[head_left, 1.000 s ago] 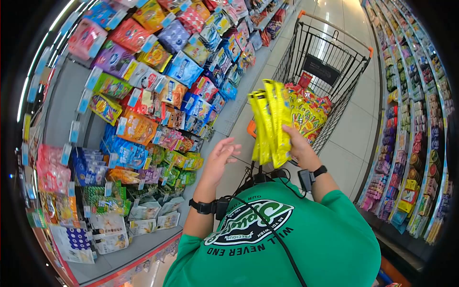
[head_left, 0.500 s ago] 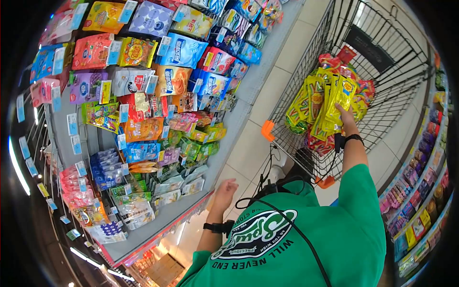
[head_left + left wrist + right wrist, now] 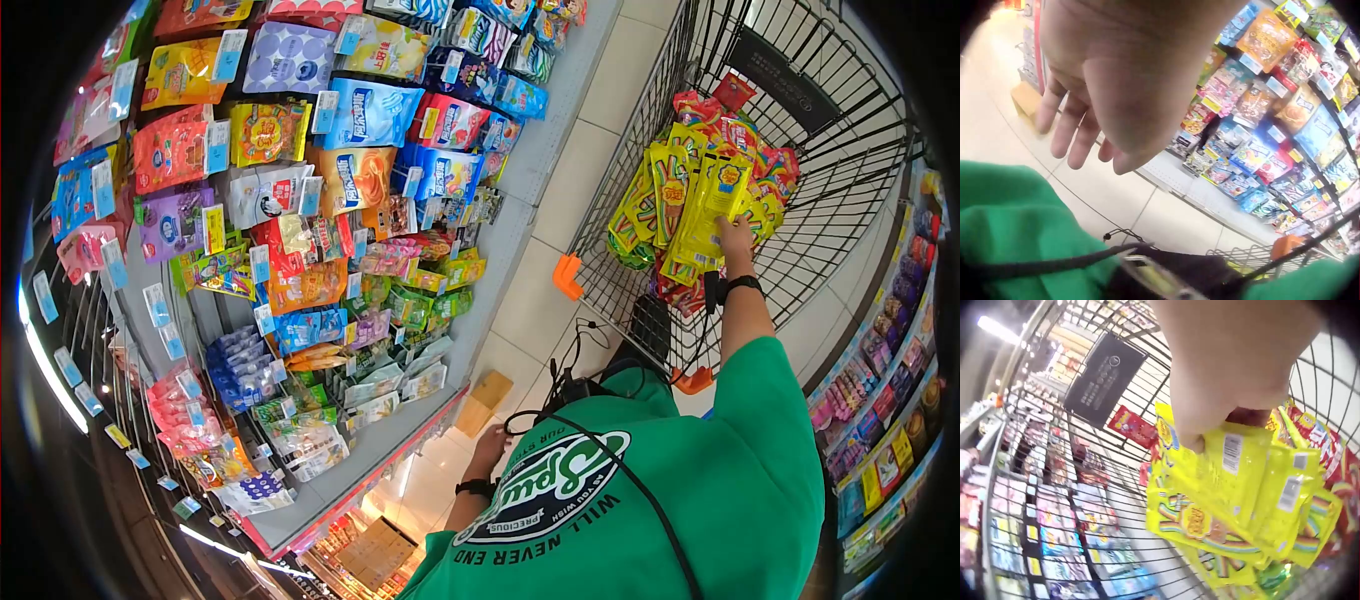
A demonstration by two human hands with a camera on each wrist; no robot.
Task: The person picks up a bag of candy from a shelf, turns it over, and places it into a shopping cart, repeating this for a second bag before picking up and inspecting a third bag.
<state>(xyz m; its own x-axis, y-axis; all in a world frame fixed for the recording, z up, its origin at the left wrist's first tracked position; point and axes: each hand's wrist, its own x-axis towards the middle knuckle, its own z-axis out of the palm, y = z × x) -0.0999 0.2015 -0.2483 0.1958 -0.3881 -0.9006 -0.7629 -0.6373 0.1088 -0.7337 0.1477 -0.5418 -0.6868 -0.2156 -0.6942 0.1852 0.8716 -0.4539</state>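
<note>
My right hand (image 3: 737,240) reaches down into the shopping cart (image 3: 652,105) and grips a bunch of flat yellow candy packets (image 3: 722,190). In the right wrist view the thumb lies against the top yellow packet (image 3: 1232,459), which shows a white barcode; the other fingers are mostly hidden. Under and beside them lie more yellow candy packets (image 3: 1200,528) with rainbow stripes, and red candy bags (image 3: 775,165). My left hand (image 3: 490,448) hangs at my side by the shelf end, holding nothing, its fingers loosely bent in the left wrist view.
A shelf rack (image 3: 520,215) hung with colourful candy bags runs along the left. Another stocked shelf (image 3: 880,375) stands at the right. The cart has an orange corner (image 3: 566,275) toward me. Cardboard boxes (image 3: 376,552) sit beyond the shelf end. A black cable (image 3: 640,495) crosses my green shirt.
My right hand has carried the yellow packets down onto the pile in the cart. My left hand has dropped back to my side. The view has turned, bringing the cart nearer.
</note>
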